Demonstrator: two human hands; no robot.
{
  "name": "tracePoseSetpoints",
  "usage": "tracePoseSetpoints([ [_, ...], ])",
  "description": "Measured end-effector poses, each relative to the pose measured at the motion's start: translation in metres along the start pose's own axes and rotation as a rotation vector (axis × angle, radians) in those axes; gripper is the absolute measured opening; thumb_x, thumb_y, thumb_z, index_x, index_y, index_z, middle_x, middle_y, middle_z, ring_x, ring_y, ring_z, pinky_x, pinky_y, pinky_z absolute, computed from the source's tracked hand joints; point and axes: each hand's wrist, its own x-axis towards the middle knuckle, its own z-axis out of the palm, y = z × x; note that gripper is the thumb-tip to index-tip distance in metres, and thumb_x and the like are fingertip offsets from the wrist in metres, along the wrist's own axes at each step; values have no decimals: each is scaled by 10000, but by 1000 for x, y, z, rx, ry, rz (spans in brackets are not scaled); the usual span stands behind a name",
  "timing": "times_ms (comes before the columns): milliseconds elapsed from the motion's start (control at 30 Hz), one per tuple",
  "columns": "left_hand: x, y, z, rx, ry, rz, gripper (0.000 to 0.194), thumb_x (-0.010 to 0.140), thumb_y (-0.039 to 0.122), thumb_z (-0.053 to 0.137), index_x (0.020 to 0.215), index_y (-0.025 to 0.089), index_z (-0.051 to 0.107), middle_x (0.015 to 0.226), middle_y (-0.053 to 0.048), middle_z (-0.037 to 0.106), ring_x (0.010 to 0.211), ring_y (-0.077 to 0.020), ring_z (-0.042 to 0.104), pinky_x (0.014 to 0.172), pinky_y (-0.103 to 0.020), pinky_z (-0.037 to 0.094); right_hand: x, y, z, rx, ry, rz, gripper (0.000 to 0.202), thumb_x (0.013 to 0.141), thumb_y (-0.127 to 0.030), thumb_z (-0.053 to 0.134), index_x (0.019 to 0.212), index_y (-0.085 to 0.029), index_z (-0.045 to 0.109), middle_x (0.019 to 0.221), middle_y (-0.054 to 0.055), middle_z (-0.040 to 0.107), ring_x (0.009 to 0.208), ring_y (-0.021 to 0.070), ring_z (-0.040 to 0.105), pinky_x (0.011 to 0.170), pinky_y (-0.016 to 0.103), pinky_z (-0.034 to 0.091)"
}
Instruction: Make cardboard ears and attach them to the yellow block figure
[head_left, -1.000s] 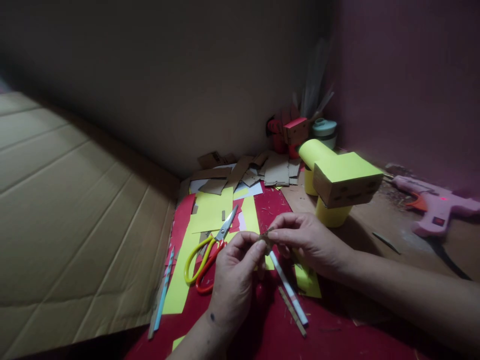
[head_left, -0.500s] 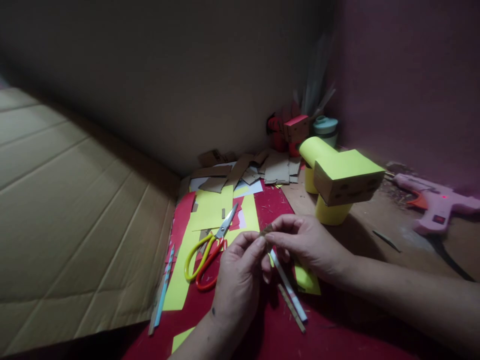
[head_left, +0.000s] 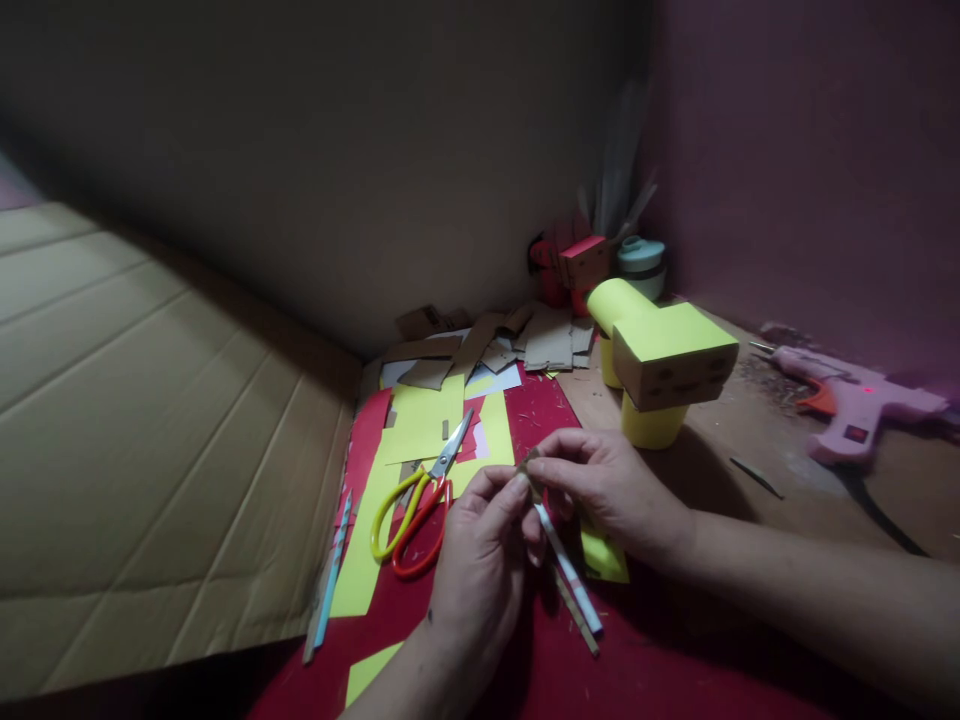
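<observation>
Between the fingertips of both hands is a small brown piece of cardboard (head_left: 529,462), mostly covered by the fingers. My left hand (head_left: 484,540) pinches it from the left, and my right hand (head_left: 607,490) grips its other side. Beneath the hands lie a white strip (head_left: 571,575) and a thin cardboard strip (head_left: 585,630). Scissors (head_left: 429,490) with one yellow and one red handle rest left of my left hand, blades pointing away. Beyond my right hand stands a paper figure (head_left: 671,355) with a yellow tube body and a boxy cardboard head.
A large cardboard sheet (head_left: 165,460) slopes along the left. Cardboard scraps (head_left: 547,340) and yellow paper (head_left: 420,425) cover the back. A pink glue gun (head_left: 855,400) lies at right, its light red. A blue pencil (head_left: 334,570) lies left; a red figure (head_left: 585,262) stands behind.
Both hands keep their pinch on the small cardboard piece, with barely any finger movement. The camera view has turned slightly, so the things at right appear further left.
</observation>
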Motion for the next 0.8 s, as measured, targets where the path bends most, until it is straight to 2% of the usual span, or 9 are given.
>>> tracePoseSetpoints([
  [267, -1, -4, 2, 128, 9, 48, 215, 790, 327, 644, 862, 175, 509, 509, 72, 477, 442, -49, 410, 459, -156, 343, 0, -1, -2, -66, 6, -66, 132, 757, -247, 648, 662, -160, 619, 556, -47, 531, 519, 80, 453, 494, 221, 367],
  [433, 1, 3, -4, 407, 7, 70, 295, 822, 436, 559, 926, 164, 514, 612, 41, 462, 486, -80, 405, 435, -192, 333, 2, -4, -3, -92, -5, -99, 121, 739, -233, 648, 647, -162, 613, 568, -46, 534, 524, 83, 446, 495, 227, 361],
  [533, 3, 24, -22, 684, 52, 160, 339, 843, 475, 517, 999, 174, 529, 721, 7, 500, 567, -113, 447, 518, -239, 383, 2, -8, -3, -93, -7, -117, 118, 722, -224, 652, 630, -170, 601, 560, -57, 518, 518, 78, 431, 503, 229, 352],
  [633, 7, 45, -50, 1018, 132, 296, 273, 733, 370, 674, 925, 203, 576, 891, -31, 533, 792, -180, 476, 718, -298, 392, 2, -11, -3, -87, -17, -114, 116, 712, -217, 648, 619, -175, 592, 556, -56, 520, 520, 78, 435, 504, 230, 350],
  [700, 9, 53, -67, 1218, 152, 318, 222, 651, 336, 732, 753, 197, 591, 808, -32, 522, 810, -222, 454, 766, -341, 363, 2, -12, -3, -84, -28, -101, 112, 707, -216, 649, 620, -172, 593, 545, -55, 519, 509, 76, 433, 486, 227, 338],
  [800, 12, 56, -83, 1427, 142, 324, 185, 695, 358, 676, 677, 204, 574, 740, -33, 518, 749, -233, 449, 760, -368, 347, 2, -12, -3, -82, -45, -74, 123, 714, -226, 646, 623, -168, 587, 520, -54, 516, 478, 72, 431, 458, 223, 320],
])
